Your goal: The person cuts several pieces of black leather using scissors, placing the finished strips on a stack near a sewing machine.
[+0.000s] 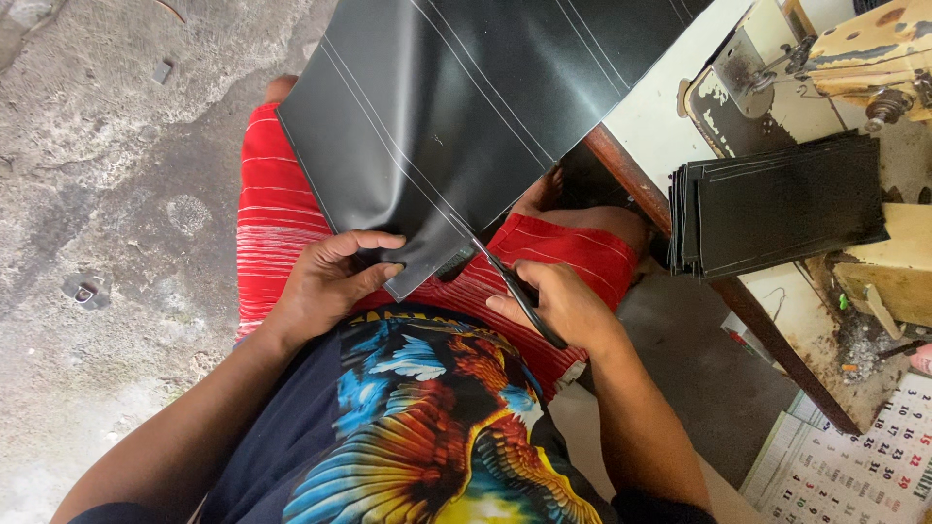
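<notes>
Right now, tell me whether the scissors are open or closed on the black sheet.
Open. The scissors in the right hand show blades spread at the black sheet edge, which the left hand pinches.

Bare grey concrete floor [116, 194] lies open to the left. On the right, the worn white sewing table [660, 116] with its stack of cut black sheets [786, 204] blocks passage.
</notes>
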